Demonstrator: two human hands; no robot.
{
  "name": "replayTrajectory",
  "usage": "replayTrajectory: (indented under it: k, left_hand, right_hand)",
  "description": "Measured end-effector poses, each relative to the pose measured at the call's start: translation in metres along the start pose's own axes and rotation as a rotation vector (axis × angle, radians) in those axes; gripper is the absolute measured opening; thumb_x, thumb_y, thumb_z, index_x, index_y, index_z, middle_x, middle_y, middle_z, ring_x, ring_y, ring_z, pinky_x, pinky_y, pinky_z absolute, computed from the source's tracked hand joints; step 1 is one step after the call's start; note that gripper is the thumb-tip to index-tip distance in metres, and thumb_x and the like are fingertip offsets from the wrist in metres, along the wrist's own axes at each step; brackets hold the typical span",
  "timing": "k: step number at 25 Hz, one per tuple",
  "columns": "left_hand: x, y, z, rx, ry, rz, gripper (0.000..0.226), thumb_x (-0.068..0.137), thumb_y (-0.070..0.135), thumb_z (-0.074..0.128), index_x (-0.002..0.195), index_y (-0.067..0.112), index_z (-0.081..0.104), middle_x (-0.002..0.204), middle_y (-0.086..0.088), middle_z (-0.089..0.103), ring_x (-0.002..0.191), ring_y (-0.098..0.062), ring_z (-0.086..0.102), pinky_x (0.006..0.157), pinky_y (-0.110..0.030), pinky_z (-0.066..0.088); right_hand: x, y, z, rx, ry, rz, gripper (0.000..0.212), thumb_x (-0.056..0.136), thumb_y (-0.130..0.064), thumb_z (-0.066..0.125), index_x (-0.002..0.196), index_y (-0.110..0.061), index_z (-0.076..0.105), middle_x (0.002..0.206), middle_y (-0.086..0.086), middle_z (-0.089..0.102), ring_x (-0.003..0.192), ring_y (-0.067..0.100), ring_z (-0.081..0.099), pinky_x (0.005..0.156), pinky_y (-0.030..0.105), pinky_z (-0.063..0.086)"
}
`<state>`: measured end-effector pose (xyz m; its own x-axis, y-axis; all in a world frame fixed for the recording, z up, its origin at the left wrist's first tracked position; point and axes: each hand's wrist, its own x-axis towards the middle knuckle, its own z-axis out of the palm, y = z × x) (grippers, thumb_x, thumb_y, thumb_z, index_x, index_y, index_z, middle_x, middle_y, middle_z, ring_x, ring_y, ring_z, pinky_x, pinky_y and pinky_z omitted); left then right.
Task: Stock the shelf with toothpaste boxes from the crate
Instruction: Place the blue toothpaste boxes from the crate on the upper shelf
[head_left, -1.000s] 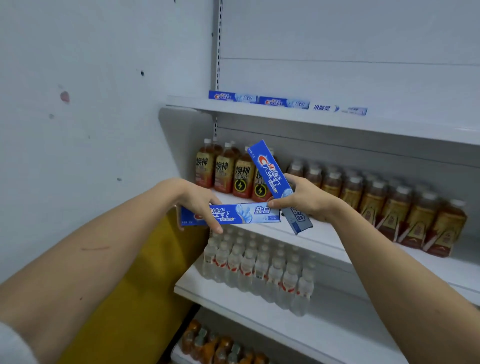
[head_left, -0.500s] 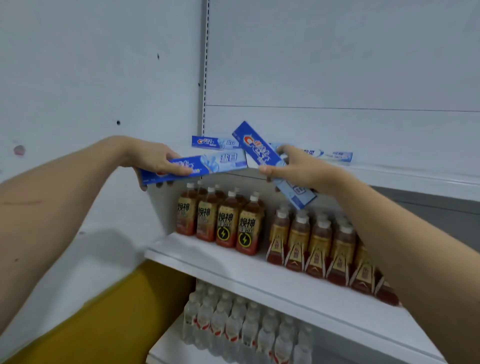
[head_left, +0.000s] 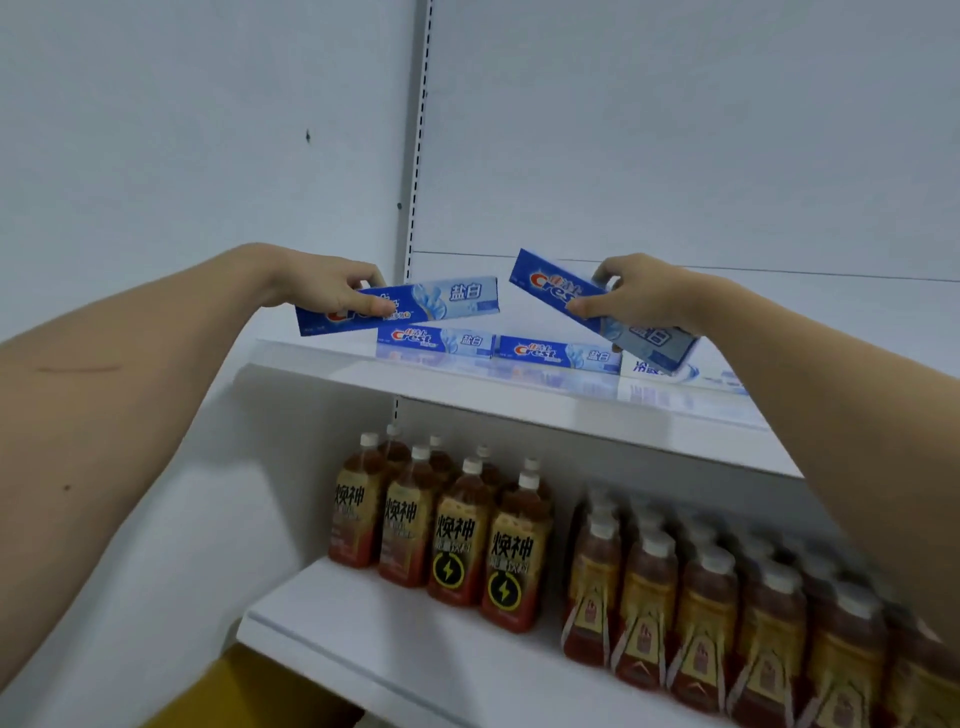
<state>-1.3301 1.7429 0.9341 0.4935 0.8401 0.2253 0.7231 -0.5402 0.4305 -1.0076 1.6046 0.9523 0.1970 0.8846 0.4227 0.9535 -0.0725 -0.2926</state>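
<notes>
Raised since the earlier frame: both hands, now level with the white top shelf (head_left: 571, 410). Left hand (head_left: 332, 291) pinched one long blue cardboard toothpaste box (head_left: 415, 306) between thumb and curled fingers, held nearly flat just above the shelf's left end, probably so as to drop into the row. Right hand (head_left: 639, 306) gripped a second blue toothpaste box (head_left: 550, 291), tilted down to the right above two matching boxes already lying on the shelf (head_left: 558, 352), likely angled to slide in. Below the shelf, brown tea bottles (head_left: 467, 535). Crate out of view.
</notes>
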Motion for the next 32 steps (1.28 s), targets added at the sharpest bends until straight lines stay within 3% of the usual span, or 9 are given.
replayTrajectory:
  k: [4,9,13,17,22,27,29,32]
  left_hand:
    - [0.069,-0.023,0.001,0.082,-0.047,0.029,0.036,0.092,0.047,0.059,0.123,0.032,0.050,0.108,-0.001,0.062,0.080,-0.018,0.060,0.071,-0.031,0.049]
    - [0.131,-0.040,0.011,0.233,-0.138,0.074,0.034,0.092,0.041,0.063,0.121,0.033,0.049,0.104,-0.001,0.056,0.080,-0.017,0.061,0.064,-0.026,0.049]
    - [0.176,-0.054,0.019,0.286,-0.185,0.078,0.036,0.090,0.043,0.065,0.121,0.036,0.048,0.111,0.002,0.055,0.097,-0.022,0.064,0.078,-0.032,0.056]
    - [0.210,-0.065,0.029,0.182,-0.262,0.043,0.040,0.087,0.037,0.071,0.122,0.032,0.052,0.114,-0.003,0.058,0.100,-0.026,0.064,0.089,-0.040,0.055]
    - [0.228,-0.062,0.033,0.111,-0.298,0.006,0.044,0.083,0.031,0.076,0.120,0.029,0.055,0.115,-0.003,0.061,0.104,-0.028,0.065,0.094,-0.045,0.054]
    - [0.223,-0.046,0.029,0.131,-0.301,-0.014,0.051,0.066,0.046,0.086,0.108,0.038,0.060,0.118,0.002,0.059,0.108,-0.027,0.062,0.103,-0.052,0.047]
    - [0.217,-0.040,0.029,0.139,-0.287,-0.005,0.051,0.064,0.051,0.084,0.108,0.039,0.059,0.122,0.002,0.056,0.116,-0.028,0.057,0.108,-0.054,0.040]
    - [0.204,-0.026,0.028,0.143,-0.224,0.030,0.048,0.077,0.054,0.075,0.116,0.036,0.056,0.129,0.000,0.056,0.116,-0.026,0.056,0.107,-0.047,0.042]
  right_hand:
    - [0.061,0.005,0.018,-0.248,-0.099,-0.002,0.046,0.080,-0.047,0.073,0.117,-0.025,0.055,0.102,0.001,0.063,0.082,0.024,0.069,0.084,0.044,0.057]
    - [0.123,0.013,0.051,-0.378,-0.220,0.021,0.046,0.078,-0.038,0.078,0.116,-0.030,0.053,0.108,-0.002,0.062,0.096,0.025,0.065,0.090,0.045,0.054]
    - [0.160,0.016,0.069,-0.533,-0.278,0.009,0.047,0.079,-0.031,0.078,0.120,-0.028,0.056,0.105,-0.005,0.059,0.100,0.024,0.061,0.093,0.047,0.051]
    - [0.184,0.022,0.082,-0.657,-0.354,0.043,0.045,0.078,-0.032,0.078,0.118,-0.032,0.059,0.092,-0.014,0.051,0.101,0.023,0.059,0.094,0.046,0.050]
    - [0.194,0.029,0.096,-0.638,-0.434,0.074,0.049,0.083,-0.028,0.074,0.130,-0.028,0.057,0.116,-0.003,0.058,0.108,0.026,0.061,0.091,0.043,0.054]
    - [0.189,0.027,0.092,-0.627,-0.409,0.091,0.057,0.081,-0.027,0.077,0.133,-0.026,0.053,0.127,0.000,0.056,0.113,0.027,0.058,0.094,0.044,0.053]
    - [0.185,0.026,0.086,-0.623,-0.379,0.085,0.062,0.079,-0.030,0.078,0.135,-0.027,0.051,0.128,-0.001,0.053,0.113,0.027,0.057,0.096,0.044,0.051]
    - [0.175,0.025,0.079,-0.571,-0.313,0.080,0.059,0.078,-0.034,0.078,0.132,-0.029,0.053,0.117,-0.005,0.052,0.111,0.027,0.057,0.097,0.045,0.049]
